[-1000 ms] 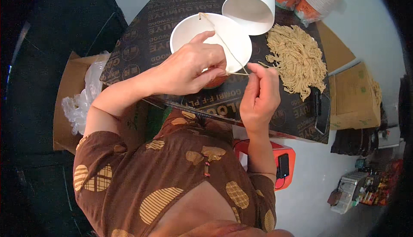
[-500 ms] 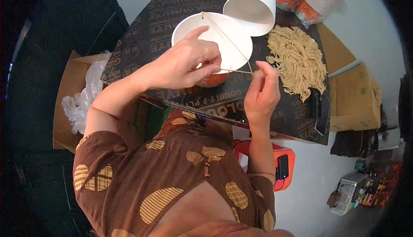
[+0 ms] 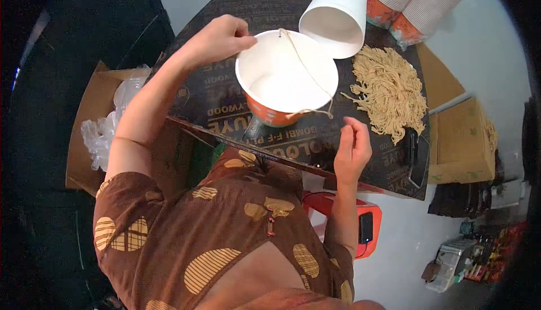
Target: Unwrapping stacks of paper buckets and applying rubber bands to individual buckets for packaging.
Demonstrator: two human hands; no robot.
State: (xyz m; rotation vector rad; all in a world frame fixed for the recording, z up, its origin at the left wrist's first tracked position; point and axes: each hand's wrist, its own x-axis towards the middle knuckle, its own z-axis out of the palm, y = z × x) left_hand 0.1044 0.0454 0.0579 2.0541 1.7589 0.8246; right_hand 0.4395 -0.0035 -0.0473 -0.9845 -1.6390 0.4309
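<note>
White paper bowl [image 3: 282, 82], left hand [image 3: 220, 39] pinching its rim, right hand [image 3: 352, 146] loosely curled, seemingly empty, beside noodles [image 3: 389, 93]

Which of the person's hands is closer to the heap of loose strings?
Right. The right hand hangs just beside the string heap; the left hand is beyond the paper bowl.

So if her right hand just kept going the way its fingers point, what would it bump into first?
Probably the loose end of the string just above the right hand, then the rim of the orange paper bowl. Depth is hard to judge from above, so it might pass over the string.
</note>
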